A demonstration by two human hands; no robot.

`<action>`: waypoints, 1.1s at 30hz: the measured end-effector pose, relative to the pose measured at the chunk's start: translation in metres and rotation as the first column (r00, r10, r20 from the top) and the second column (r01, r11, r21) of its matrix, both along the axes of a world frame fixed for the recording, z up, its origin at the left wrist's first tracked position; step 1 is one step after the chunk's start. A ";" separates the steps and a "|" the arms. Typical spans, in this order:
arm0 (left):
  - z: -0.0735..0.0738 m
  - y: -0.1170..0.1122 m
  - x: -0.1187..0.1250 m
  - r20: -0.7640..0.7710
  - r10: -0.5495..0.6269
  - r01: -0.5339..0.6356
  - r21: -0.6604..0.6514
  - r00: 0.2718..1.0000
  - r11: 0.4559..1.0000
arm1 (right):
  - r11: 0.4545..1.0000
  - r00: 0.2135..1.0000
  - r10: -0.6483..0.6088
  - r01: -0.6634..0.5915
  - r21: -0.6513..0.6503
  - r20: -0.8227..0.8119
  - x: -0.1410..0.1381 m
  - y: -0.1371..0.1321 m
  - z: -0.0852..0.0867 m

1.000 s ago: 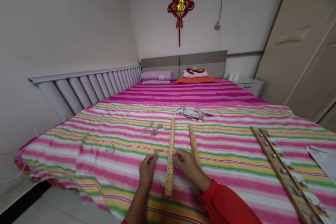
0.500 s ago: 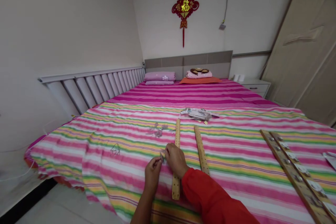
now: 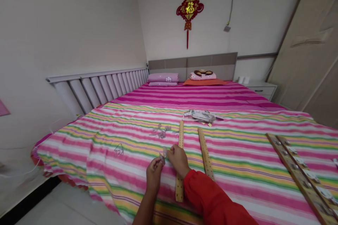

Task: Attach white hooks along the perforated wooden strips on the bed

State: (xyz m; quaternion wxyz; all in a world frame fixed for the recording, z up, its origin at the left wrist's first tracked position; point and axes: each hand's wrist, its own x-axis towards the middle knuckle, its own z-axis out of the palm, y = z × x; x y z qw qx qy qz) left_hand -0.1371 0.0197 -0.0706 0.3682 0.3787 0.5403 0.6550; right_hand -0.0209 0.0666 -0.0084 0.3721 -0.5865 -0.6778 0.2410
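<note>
My left hand (image 3: 153,174) pinches a small greyish piece (image 3: 162,159) whose kind I cannot make out. Close beside it, my right hand (image 3: 178,160) in a red sleeve pinches a small clear plastic bag (image 3: 165,151). The right hand is above a wooden strip with holes (image 3: 179,186), which lies lengthwise on the striped sheet (image 3: 132,168) and is partly covered by that hand. To its right lies a second wooden strip with holes (image 3: 206,154). Beyond the hands rests a small heap of clear packets (image 3: 161,132).
Farther back lies a plastic-wrapped bundle (image 3: 202,115). Two wooden strips fitted with metal and white pieces (image 3: 298,172) lie at the right. A tangle of thin wire or thread (image 3: 118,149) is at the left. A white radiator (image 3: 100,88) lines the left wall.
My hands have drawn slightly apart, and the clear bag and greyish piece now show more plainly between them. The whole view has shifted a little.
</note>
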 end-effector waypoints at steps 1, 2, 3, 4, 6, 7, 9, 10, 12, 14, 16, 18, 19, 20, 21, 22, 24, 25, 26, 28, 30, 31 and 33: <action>-0.001 0.000 0.000 -0.015 -0.010 0.010 0.004 1.000 1.000 | 1.000 0.999 0.001 -0.001 -0.017 -0.034 -0.001 0.001 0.000; -0.002 0.000 -0.001 -0.032 -0.019 0.020 0.009 0.999 1.000 | 1.000 0.998 0.009 -0.010 -0.017 -0.060 -0.003 0.002 -0.001; -0.002 0.000 -0.001 -0.047 -0.026 0.027 0.015 0.999 1.000 | 1.000 0.997 0.021 -0.022 -0.008 -0.076 -0.004 0.004 -0.001; -0.003 -0.001 -0.001 -0.061 -0.031 0.032 0.022 0.998 0.999 | 0.999 0.996 0.032 -0.032 0.003 -0.084 -0.005 0.005 -0.001; -0.004 -0.001 -0.002 -0.081 -0.038 0.041 0.039 0.996 0.998 | 0.999 0.995 0.043 -0.041 0.021 -0.093 -0.007 0.007 -0.001; -0.004 -0.001 -0.002 -0.089 -0.040 0.044 0.044 0.995 0.998 | 0.999 0.994 0.042 -0.039 0.028 -0.098 -0.008 0.008 -0.001; -0.004 -0.001 -0.001 -0.102 -0.038 0.042 0.042 0.994 0.998 | 0.999 0.993 0.025 -0.021 0.041 -0.111 -0.008 0.010 -0.001; -0.004 -0.002 -0.001 -0.108 -0.031 0.035 0.036 0.994 0.999 | 0.999 0.992 0.014 -0.009 0.046 -0.121 -0.007 0.011 -0.001; -0.003 -0.002 0.000 -0.120 -0.003 0.006 0.019 0.993 1.000 | 0.998 0.989 -0.004 0.013 0.058 -0.151 -0.005 0.012 -0.001; -0.002 -0.002 0.002 -0.135 0.030 -0.029 0.008 0.990 1.000 | 0.997 0.981 -0.018 0.033 0.074 -0.194 0.000 0.013 0.000; -0.002 -0.001 0.004 -0.148 0.062 -0.062 0.004 0.987 0.998 | 0.994 0.970 -0.029 0.053 0.092 -0.243 0.006 0.013 0.001; -0.003 0.000 0.005 -0.146 0.089 -0.089 0.004 0.985 0.996 | 0.992 0.955 -0.030 0.064 0.109 -0.294 0.012 0.013 0.004; -0.003 0.000 0.005 -0.138 0.105 -0.105 0.004 0.985 0.994 | 0.991 0.947 -0.024 0.065 0.117 -0.320 0.015 0.013 0.006; -0.004 0.000 0.005 -0.130 0.121 -0.121 0.007 0.984 0.993 | 0.990 0.938 -0.016 0.062 0.124 -0.347 0.017 0.013 0.008; -0.004 0.001 0.005 -0.129 0.138 -0.137 0.012 0.982 0.990 | 0.990 0.927 -0.008 0.061 0.130 -0.374 0.019 0.012 0.010; -0.004 0.001 0.006 -0.139 0.153 -0.151 0.021 0.979 0.988 | 0.989 0.916 0.000 0.060 0.135 -0.402 0.022 0.011 0.013; -0.005 0.000 0.006 -0.200 0.166 -0.158 0.057 0.966 0.986 | 0.988 0.891 0.019 0.053 0.145 -0.453 0.027 0.007 0.019; -0.006 0.000 0.006 -0.245 0.166 -0.150 0.084 0.955 0.985 | 0.987 0.882 0.029 0.048 0.151 -0.471 0.030 0.005 0.022; -0.007 0.000 0.006 -0.292 0.164 -0.136 0.112 0.942 0.984 | 0.988 0.870 0.042 0.038 0.152 -0.491 0.035 0.002 0.026; -0.010 0.000 0.007 -0.371 0.155 -0.103 0.156 0.915 0.982 | 0.993 0.833 0.061 0.007 0.122 -0.550 0.045 -0.004 0.031; -0.010 0.001 0.008 -0.433 0.153 -0.081 0.179 0.888 0.980 | 0.998 0.777 0.063 -0.030 0.063 -0.626 0.059 -0.010 0.036; -0.008 0.001 0.009 -0.460 0.159 -0.080 0.188 0.873 0.979 | 0.998 0.749 0.059 -0.046 0.037 -0.659 0.066 -0.013 0.038; 0.002 -0.002 0.014 -0.511 0.189 -0.087 0.217 0.838 0.972 | 0.999 0.720 0.049 -0.049 0.019 -0.692 0.080 -0.019 0.040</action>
